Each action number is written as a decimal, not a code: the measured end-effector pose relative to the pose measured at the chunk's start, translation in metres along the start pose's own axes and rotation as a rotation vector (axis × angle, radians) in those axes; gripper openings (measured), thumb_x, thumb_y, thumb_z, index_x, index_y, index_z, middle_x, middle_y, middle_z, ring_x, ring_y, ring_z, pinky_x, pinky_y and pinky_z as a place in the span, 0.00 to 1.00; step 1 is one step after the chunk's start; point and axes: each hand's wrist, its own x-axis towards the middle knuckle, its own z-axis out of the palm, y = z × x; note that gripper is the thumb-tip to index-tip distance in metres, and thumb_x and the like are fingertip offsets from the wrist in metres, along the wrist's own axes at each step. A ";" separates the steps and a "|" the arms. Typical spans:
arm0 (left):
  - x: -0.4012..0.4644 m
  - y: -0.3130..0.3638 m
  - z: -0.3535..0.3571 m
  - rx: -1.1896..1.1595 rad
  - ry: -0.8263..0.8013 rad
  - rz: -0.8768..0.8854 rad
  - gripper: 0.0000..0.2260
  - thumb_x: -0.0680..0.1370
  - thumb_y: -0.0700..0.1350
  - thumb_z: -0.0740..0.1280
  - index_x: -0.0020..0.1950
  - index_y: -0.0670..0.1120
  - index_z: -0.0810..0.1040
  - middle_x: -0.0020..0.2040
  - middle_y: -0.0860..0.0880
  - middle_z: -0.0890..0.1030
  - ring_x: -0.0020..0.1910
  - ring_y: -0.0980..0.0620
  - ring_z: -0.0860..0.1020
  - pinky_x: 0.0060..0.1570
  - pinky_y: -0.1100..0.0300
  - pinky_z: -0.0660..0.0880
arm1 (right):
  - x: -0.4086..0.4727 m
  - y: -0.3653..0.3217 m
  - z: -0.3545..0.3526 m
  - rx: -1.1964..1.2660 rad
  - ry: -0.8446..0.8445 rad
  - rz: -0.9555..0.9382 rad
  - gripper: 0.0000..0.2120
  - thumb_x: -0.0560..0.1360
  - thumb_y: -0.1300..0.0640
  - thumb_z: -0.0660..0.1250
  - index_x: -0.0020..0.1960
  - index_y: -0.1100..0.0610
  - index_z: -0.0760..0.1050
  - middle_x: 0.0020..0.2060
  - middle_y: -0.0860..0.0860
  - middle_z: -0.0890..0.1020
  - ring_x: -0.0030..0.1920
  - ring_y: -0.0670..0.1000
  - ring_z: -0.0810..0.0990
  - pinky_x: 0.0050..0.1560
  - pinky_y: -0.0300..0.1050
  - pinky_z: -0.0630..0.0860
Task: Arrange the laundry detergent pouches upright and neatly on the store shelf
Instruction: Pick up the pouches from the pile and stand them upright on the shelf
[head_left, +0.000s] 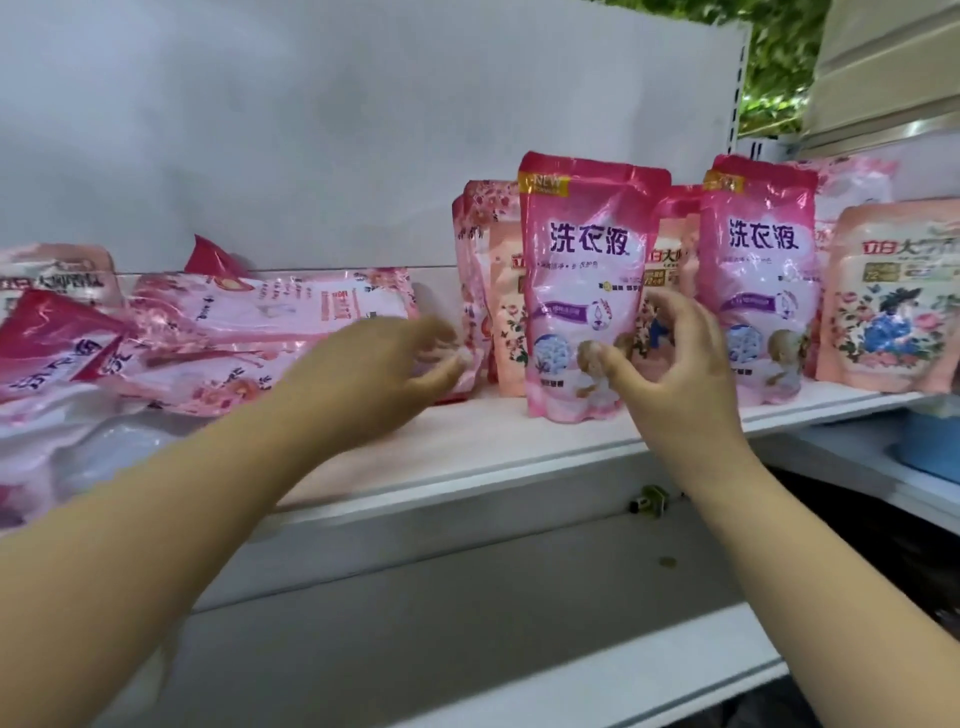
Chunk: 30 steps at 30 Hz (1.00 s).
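- Head view: right hand (675, 364) raised at the front of an upright pink pouch (582, 291), fingers loosely curled, thumb tip against the lower front of the pouch; nothing clearly clamped.
- Left hand (384, 364) reaching over the shelf (467, 447), fingers loosely bent and blurred, close to the end of a flat-lying pouch (270, 322); contact not clear, nothing gripped as far as visible.
- Upright pink pouch at the shelf's front edge, leaning slightly.
- Behind it, peach floral pouches (498, 291) standing upright in a row.
- To the right, second pink pouch (758, 280) upright, then another peach floral pouch (893, 296) upright near the right edge of frame.
- To the left, heap of pink pouches (62, 338) lying flat and overlapping on the shelf.
- White back panel (311, 130) behind everything; green foliage (779, 62) at top right.
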 end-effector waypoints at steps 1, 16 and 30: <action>-0.001 -0.005 -0.005 0.070 0.014 0.004 0.19 0.77 0.57 0.58 0.65 0.51 0.72 0.62 0.49 0.77 0.53 0.51 0.74 0.50 0.60 0.68 | -0.004 -0.006 0.001 0.002 0.003 -0.036 0.26 0.73 0.52 0.68 0.68 0.56 0.65 0.66 0.52 0.67 0.66 0.50 0.65 0.67 0.43 0.62; 0.000 -0.083 -0.019 0.362 -0.425 -0.357 0.32 0.75 0.68 0.46 0.75 0.60 0.40 0.77 0.54 0.39 0.75 0.52 0.38 0.72 0.47 0.39 | 0.063 -0.067 0.113 0.001 -0.670 0.112 0.18 0.78 0.49 0.61 0.61 0.61 0.72 0.48 0.50 0.78 0.37 0.45 0.78 0.37 0.41 0.74; 0.001 -0.085 -0.002 0.414 -0.294 -0.648 0.37 0.72 0.73 0.46 0.76 0.55 0.48 0.77 0.49 0.46 0.75 0.43 0.41 0.70 0.39 0.41 | 0.067 -0.042 0.144 -0.265 -0.890 0.028 0.15 0.76 0.44 0.61 0.53 0.55 0.70 0.53 0.56 0.73 0.52 0.54 0.72 0.48 0.44 0.68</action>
